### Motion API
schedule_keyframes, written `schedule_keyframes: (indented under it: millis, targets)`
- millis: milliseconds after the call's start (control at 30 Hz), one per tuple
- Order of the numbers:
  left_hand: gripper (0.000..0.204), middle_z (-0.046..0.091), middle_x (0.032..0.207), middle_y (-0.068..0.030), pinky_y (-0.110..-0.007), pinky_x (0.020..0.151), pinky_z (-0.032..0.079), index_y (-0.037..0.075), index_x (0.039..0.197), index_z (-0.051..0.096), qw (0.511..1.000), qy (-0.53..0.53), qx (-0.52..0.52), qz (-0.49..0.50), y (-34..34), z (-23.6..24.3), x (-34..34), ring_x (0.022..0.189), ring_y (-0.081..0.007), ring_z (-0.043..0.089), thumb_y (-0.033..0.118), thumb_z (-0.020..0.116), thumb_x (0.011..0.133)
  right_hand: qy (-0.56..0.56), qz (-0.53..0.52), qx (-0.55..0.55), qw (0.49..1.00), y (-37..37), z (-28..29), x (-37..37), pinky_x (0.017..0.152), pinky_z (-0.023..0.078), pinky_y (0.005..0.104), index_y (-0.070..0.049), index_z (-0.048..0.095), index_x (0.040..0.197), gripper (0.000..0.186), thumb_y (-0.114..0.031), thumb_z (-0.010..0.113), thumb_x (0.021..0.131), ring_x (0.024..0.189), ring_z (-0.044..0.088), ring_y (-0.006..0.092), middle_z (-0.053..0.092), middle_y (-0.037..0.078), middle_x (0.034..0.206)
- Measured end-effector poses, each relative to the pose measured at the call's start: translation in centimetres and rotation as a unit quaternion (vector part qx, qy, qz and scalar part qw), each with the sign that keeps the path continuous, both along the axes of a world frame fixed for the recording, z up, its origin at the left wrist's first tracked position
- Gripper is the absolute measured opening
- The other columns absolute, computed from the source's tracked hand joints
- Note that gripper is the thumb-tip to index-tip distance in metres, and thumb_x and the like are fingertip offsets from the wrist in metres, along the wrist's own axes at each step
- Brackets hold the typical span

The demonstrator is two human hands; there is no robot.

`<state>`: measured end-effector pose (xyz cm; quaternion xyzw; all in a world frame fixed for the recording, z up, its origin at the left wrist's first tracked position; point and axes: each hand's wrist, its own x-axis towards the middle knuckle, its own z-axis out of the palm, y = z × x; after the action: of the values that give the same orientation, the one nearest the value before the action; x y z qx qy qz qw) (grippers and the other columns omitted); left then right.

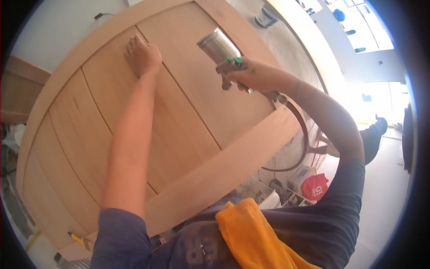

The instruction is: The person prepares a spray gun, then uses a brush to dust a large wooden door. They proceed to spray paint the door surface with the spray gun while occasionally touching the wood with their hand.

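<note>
The surface is a large wooden panel of light brown colour, with a raised border and dark grooves, and it spreads under both hands. Nearest, closer to the body than the two grips, are the person's dark shirt and an orange cloth, which lies on it. The right hand is closed around the handle of a spray gun (its silver cup is tilted, and two green knobs are near the fingers). This gun is over the right part of the panel. From below this grip, a brown hose bends downward. The left hand, left of the gun and well apart from it, is released, with its fingers laid on the wood near a groove. Below the right grip, past the panel's edge, there is a red bag. Farther, beyond the gun, a bucket is on the floor, and a pale wall is left of the left hand.
</note>
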<state>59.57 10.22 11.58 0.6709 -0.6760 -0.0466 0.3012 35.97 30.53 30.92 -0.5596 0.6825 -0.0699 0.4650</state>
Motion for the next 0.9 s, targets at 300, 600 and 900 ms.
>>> schedule_keyframes:
  millis: [300,600,900]
  targets:
    - [0.053,0.046,0.167,-0.0152,-0.049,0.13,0.025,0.001,0.159,0.046,0.997,-0.073,0.022,0.001,0.5,0.6,-0.4,0.158,-0.0284,0.037,0.022,0.044,0.11,-0.002,0.006,-0.132,0.991,-18.5,-1.6,-0.3,0.064,0.053,0.0337,-0.001,0.072,0.101,0.031,-0.03,0.063,0.098,0.067,0.064,0.0153,0.068,0.006,0.077]
    - [0.056,0.045,0.168,-0.0127,-0.048,0.13,0.025,0.001,0.159,0.045,0.995,-0.09,0.034,0.0,0.8,1.2,-0.7,0.157,-0.0281,0.037,0.022,0.05,0.108,0.068,0.014,-0.274,0.959,-28.7,-5.2,-3.2,0.069,0.055,0.0359,-0.002,0.069,0.116,0.034,-0.031,0.062,0.1,0.072,0.067,0.0166,0.071,0.007,0.085]
    - [0.051,0.054,0.16,-0.0127,-0.049,0.124,0.033,0.001,0.152,0.053,0.99,-0.138,-0.005,0.006,0.4,0.7,-0.1,0.152,-0.0294,0.044,0.021,0.052,0.105,0.147,0.08,-0.183,0.969,-23.9,-3.6,-5.3,0.067,0.055,0.0369,-0.003,0.066,0.118,0.035,-0.032,0.062,0.099,0.071,0.067,0.0191,0.069,0.009,0.08]
